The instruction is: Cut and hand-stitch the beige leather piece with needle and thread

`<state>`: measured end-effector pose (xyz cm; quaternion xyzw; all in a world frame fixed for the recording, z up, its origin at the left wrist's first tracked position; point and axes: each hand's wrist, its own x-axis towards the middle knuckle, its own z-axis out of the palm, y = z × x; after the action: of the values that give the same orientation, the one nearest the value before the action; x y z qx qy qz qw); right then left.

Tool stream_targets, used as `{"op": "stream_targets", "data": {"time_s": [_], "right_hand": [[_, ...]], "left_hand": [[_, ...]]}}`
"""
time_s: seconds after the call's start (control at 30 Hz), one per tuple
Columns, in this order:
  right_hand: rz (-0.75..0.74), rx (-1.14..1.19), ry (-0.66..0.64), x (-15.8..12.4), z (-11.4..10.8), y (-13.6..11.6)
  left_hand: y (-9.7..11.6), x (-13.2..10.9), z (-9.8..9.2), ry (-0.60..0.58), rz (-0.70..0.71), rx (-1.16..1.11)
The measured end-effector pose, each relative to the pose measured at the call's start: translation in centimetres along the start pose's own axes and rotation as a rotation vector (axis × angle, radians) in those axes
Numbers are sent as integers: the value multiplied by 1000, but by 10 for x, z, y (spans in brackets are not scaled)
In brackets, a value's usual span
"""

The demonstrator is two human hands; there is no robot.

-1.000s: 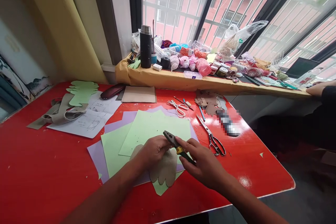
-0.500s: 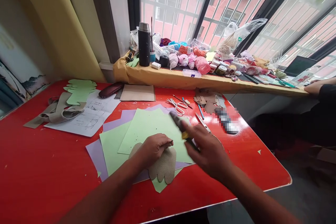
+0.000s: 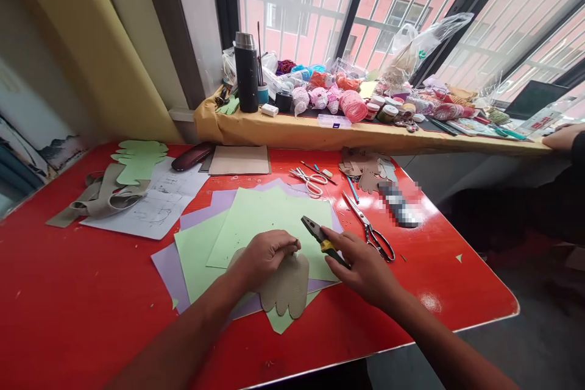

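My left hand (image 3: 265, 256) is closed in a pinch and rests on a beige leather cut-out (image 3: 287, 286) shaped with rounded lobes; what it pinches is too small to name. My right hand (image 3: 365, 265) grips a pair of pliers (image 3: 320, 239) with yellow and dark handles, their jaws pointing up-left, just right of the left hand's fingertips. The leather lies on light green paper sheets (image 3: 269, 219) over purple sheets (image 3: 219, 204) on the red table (image 3: 68, 292).
Large scissors (image 3: 370, 231) lie right of the pliers, small scissors (image 3: 311, 180) further back. Leather scraps (image 3: 365, 170), a brown card (image 3: 240, 160), a green cut-out (image 3: 139, 158) and straps (image 3: 105, 195) lie about. The cluttered sill (image 3: 347, 128) holds a black flask (image 3: 247, 73). Another person's hand (image 3: 564, 137) rests far right.
My right hand swung the pliers up and away to the right, then brought them back down beside the left hand. The left hand stayed on the leather piece.
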<state>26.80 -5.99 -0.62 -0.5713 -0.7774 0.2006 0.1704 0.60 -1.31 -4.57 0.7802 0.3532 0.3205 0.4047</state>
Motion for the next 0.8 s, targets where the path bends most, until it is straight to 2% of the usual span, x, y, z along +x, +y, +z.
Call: {"op": "stream_targets", "data": {"time_s": [0.2, 0.47, 0.7, 0.8], "right_hand": [[-48, -112, 56, 34, 12, 19], [-169, -297, 27, 76, 17, 33], [-252, -321, 32, 101, 14, 33], [-249, -235, 111, 102, 19, 27]], "left_hand": [[-3, 2, -2, -24, -46, -47], [2, 7, -5, -23, -178, -117], [-1, 10, -5, -15, -240, -141], [-1, 11, -5, -15, -249, -126]]}}
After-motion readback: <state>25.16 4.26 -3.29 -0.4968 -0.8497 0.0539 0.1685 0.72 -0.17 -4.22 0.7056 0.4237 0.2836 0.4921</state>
